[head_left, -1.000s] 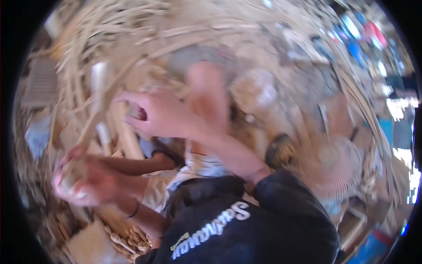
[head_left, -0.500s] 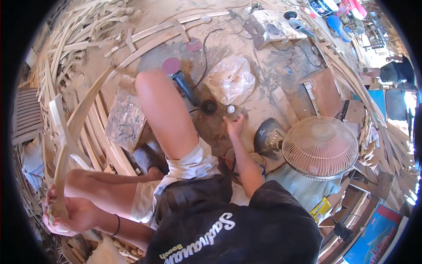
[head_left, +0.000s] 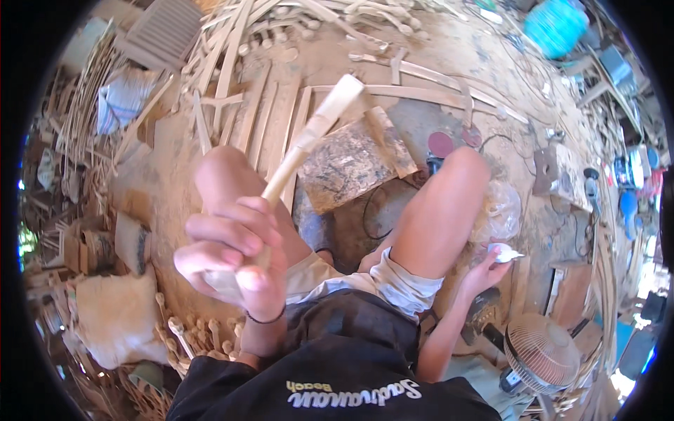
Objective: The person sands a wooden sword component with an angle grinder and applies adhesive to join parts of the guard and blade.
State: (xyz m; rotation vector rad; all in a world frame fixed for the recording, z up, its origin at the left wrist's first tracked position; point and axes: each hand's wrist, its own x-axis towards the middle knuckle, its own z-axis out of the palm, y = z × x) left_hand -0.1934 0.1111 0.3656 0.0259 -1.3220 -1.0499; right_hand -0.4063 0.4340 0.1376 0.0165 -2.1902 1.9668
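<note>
Two grips, both filled, left and right.
Your left hand wraps its fingers around the near end of a long, slim, pale wooden piece, which slants up across your view of a stained, brown, rectangular slab; it looks stiff and fairly light, best held on that narrow shaft. Your right hand pinches a small, white, plastic-looking bottle with a pointed tip, near a crumpled clear plastic bag; it is probably light and squeezable, so hold its body.
</note>
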